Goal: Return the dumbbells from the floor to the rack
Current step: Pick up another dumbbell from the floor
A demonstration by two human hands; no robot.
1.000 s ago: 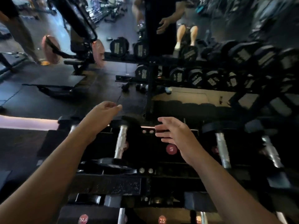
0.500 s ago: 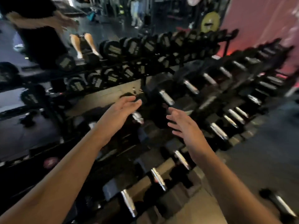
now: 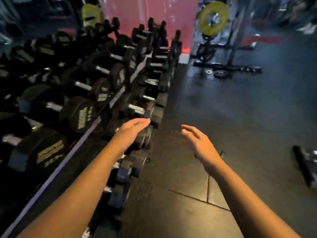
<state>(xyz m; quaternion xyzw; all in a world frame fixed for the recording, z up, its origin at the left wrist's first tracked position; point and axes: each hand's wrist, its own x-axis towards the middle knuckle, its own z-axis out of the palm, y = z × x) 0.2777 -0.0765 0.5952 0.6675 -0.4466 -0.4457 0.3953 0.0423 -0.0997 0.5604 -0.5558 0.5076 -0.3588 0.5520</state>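
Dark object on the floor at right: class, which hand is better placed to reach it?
Probably the right hand: it hangs open over the floor nearer the dark object. The left hand is by the rack.

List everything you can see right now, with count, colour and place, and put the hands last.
Dumbbell rack: one, dark frame, runs along the left into the distance.
Dumbbells: many, black with silver handles, filling the rack tiers; blur prevents an exact count.
Floor: dark rubber tiles, centre and right.
Weight plate: one, yellow-green, upper right on a stand.
Small plates: a few, dark, on the floor under that stand.
Pink panel: one, far wall behind the rack.
Dark object: one, black, floor at right edge; too blurred to identify.
Left hand: open, empty, beside the rack's lower tier.
Right hand: open, empty, over the floor.
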